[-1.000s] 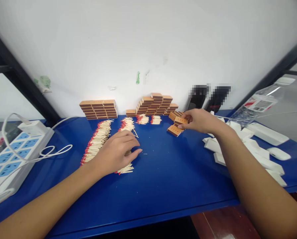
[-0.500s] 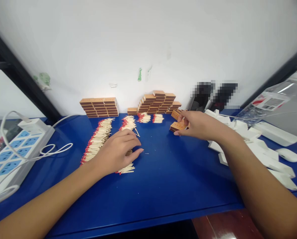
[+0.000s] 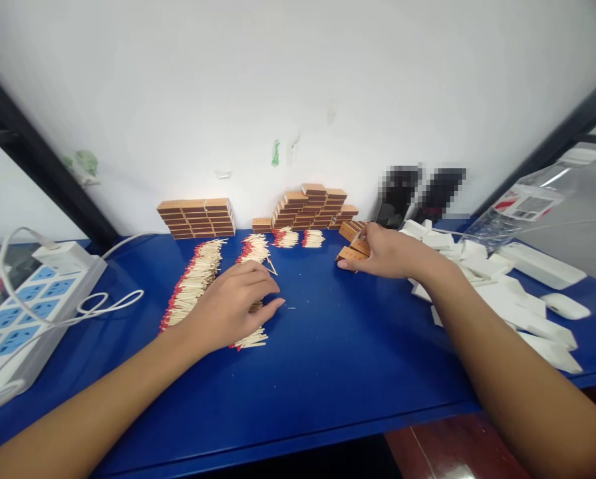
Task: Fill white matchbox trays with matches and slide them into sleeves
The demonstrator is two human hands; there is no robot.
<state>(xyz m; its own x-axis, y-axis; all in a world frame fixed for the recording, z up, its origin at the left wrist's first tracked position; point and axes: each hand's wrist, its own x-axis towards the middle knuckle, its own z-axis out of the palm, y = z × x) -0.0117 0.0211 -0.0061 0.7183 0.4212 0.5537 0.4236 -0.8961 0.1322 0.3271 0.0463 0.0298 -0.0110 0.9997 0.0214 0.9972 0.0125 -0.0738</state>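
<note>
My left hand (image 3: pixel 241 299) rests palm down over the second row of red-tipped matches (image 3: pixel 254 247). Its fingers are loosely curved, with the thumb held apart, and the matches under the palm are hidden. On the right, my right hand (image 3: pixel 390 251) has its thumb and fingers around a matchbox (image 3: pixel 352 254) in a small group by the wall. The fingers partly cover these boxes, so how many are gripped is unclear. A longer row of matches (image 3: pixel 193 283) lies left of my left hand, and two small match piles (image 3: pixel 313 239) lie near the wall.
Matchboxes stand in a neat stack (image 3: pixel 197 218) and a stepped stack (image 3: pixel 308 209) against the wall. White pieces (image 3: pixel 497 293), a white mouse-shaped item (image 3: pixel 567 306) and a plastic bottle (image 3: pixel 522 199) are on the right. A power strip (image 3: pixel 33 313) with cables lies left on the blue table (image 3: pixel 322 372).
My right hand has shifted slightly left and its thumb lies farther along the matchboxes, with more of a second box showing. My left hand stays over the matches. The view has tilted slightly.
</note>
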